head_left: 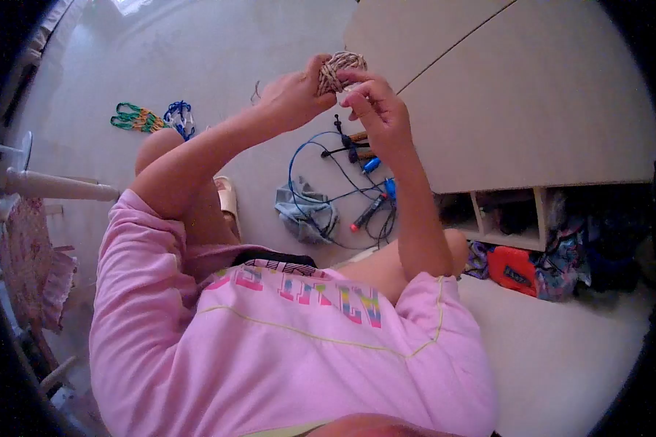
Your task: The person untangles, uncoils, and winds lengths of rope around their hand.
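We can see the bundle of tan cord [335, 74] held up in front of the body, between the two hands, over the floor [226, 44]. The left hand [293, 96] is wrapped around one side of it, with the thumb up near the top, and we think this hand does the holding so the bundle won't slip or turn. The right hand [383, 111] comes from the other side with its fingers bent, and its pointing finger touches the cord. We can't tell if its finger and thumb are pinching a strand. Maybe the arms reach far out so that both hands meet in the middle, where the eyes can look. A thin loose end [255, 90] pokes out by the left hand. On the floor, the green and yellow rope [137, 118] lies next to the blue and white rope [181, 120], off to the left, perhaps so they don't get mixed up with the tan cord. Nearer the middle, a grey cloth [305, 213] lies crumpled beside a tangle of blue cord [293, 164]. It looks to us as if these were just put down loosely. On the right, a red pouch [512, 270] sits near the open boxes of a shelf [514, 239].
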A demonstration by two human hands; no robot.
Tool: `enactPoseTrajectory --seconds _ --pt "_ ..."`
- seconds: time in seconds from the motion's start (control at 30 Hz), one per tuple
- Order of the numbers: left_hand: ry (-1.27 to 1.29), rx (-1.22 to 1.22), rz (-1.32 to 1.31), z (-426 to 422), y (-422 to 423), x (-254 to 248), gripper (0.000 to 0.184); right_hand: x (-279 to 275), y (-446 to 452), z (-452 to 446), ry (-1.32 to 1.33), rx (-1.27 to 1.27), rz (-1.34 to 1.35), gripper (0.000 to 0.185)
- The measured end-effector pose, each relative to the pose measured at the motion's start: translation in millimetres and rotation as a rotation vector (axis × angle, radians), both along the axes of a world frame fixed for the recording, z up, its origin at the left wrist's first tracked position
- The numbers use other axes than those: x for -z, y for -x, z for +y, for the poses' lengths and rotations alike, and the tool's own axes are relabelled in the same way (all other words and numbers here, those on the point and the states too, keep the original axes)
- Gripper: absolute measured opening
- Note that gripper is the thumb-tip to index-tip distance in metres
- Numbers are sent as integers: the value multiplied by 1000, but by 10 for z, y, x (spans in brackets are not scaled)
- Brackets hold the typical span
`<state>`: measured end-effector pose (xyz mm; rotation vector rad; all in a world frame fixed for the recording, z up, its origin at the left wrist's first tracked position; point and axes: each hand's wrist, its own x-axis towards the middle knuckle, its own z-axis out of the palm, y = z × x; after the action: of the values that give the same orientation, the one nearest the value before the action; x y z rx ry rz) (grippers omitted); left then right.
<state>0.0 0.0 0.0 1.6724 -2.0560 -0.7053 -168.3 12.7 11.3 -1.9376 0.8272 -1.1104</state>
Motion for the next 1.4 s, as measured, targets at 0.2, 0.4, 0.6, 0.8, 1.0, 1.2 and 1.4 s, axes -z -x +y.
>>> enactPoseTrajectory --seconds 0.2,0.4,0.6,0.8,1.0,1.2,1.4 --pt "-41 193 608 24 20 332 53 48 -105 90 6 131 -62 12" --pt "-216 162 1087 25 86 219 41 83 -122 38 -31 326 -142 14" --pt "-111 104 1155 -23 52 194 34 10 -62 32 -71 303 -147 11" --pt "-165 47 1101 -9 56 194 30 17 -63 46 -28 226 -113 12" --pt "-169 60 1105 -2 24 97 24 102 -86 20 -56 317 -19 13" --pt "-249 77 1028 -33 -9 30 26 132 -80 -5 2 364 -14 13" --pt "-627 172 1223 -72 -59 82 36 85 -11 -26 -68 308 -69 13"
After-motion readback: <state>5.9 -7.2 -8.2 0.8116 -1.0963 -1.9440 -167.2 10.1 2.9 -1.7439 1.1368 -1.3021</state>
